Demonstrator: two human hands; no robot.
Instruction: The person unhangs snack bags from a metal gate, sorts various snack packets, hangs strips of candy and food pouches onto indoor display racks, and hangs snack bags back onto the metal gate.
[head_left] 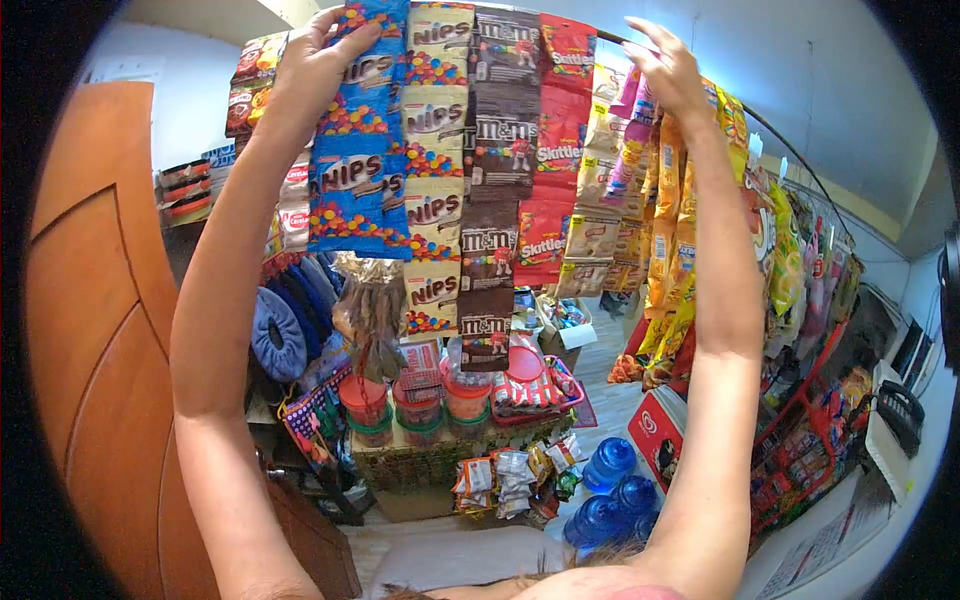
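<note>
My left hand [322,72] is raised at the top left, its thumb pressed over the front of a strip of blue Nips candy packets [352,172]. Beside that strip hang cream Nips packets [434,115], brown M&M's packets [507,130] and red Skittles packets [560,145]. My right hand [672,80] is up at the right, close to the dark hanging rod [612,37], with thumb and finger apart and nothing visible between them. Below it hang pale and yellow snack strips [668,235]. Whether it touches the rod, I cannot tell.
Red-lidded jars [365,402] and a pink basket [570,405] stand on a counter below the strips. Blue water jugs [608,465] are on the floor. A wooden door [100,300] is at left, a telephone [900,412] at right.
</note>
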